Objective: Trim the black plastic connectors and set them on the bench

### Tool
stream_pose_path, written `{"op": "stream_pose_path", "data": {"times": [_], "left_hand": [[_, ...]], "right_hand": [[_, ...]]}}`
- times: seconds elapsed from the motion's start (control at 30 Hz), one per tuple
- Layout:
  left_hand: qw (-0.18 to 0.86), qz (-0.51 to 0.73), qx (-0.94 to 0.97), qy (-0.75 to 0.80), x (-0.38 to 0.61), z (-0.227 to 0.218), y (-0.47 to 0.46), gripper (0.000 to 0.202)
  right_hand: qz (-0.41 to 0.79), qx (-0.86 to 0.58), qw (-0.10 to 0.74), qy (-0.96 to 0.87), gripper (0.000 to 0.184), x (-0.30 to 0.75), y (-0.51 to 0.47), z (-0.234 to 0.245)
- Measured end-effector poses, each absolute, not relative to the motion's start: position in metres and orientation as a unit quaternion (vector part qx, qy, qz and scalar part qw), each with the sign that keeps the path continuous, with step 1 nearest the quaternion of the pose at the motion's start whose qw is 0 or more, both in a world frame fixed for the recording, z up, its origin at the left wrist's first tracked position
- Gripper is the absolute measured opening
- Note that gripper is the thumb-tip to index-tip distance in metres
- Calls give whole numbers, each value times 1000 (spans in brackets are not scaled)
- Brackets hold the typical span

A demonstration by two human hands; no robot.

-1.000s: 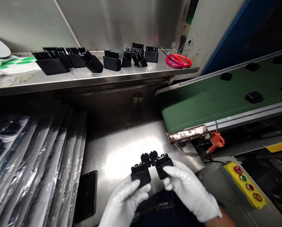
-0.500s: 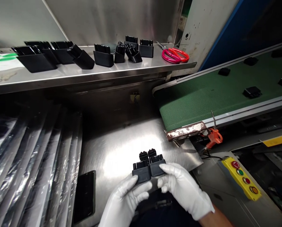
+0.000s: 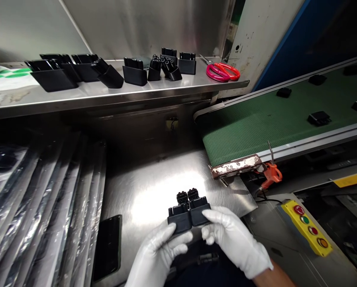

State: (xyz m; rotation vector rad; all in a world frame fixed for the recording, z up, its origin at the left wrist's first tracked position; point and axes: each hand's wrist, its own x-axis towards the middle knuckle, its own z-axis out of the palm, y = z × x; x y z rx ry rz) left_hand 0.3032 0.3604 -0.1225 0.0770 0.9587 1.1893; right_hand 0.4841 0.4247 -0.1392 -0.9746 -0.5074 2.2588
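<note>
Both my hands wear white gloves and meet at a cluster of black moulded plastic parts over the steel table [image 3: 121, 199]. My left hand [image 3: 163, 247] pinches the left black plastic part [image 3: 179, 221] between thumb and fingers. On the other side, my right hand [image 3: 229, 235] grips the right black plastic part [image 3: 200, 214] at its outer edge. The two parts sit side by side, touching or nearly so. Small knobbed pieces [image 3: 187, 195] stick up behind them; whether they belong to the same moulding I cannot tell.
More black plastic parts [image 3: 135, 75] line the steel shelf [image 3: 106, 95], with red-handled scissors [image 3: 223, 71] at its right end. A green conveyor belt [image 3: 241, 131] carries several black pieces. Plastic-wrapped sheets [image 3: 55, 199] and a black phone [image 3: 108, 247] lie left; a yellow button box [image 3: 306, 227] is right.
Both hands keep their hold on the black plastic parts, almost still. The view has shifted slightly, so the shelf and its contents appear a little further right.
</note>
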Motion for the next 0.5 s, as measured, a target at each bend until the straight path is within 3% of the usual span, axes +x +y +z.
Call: {"op": "stream_pose_path", "data": {"times": [0.17,0.33,0.5], "left_hand": [[724,497,52,476,303,-125,363,11],[744,461,139,464,303,-122,367,20],[762,449,105,455,297,-140,344,44]], "right_hand": [[853,-362,301,-227,13,487,425,-139],[852,-363,245,-286,15,489,427,-144],[779,-453,255,-350,34,508,432,-203]]}}
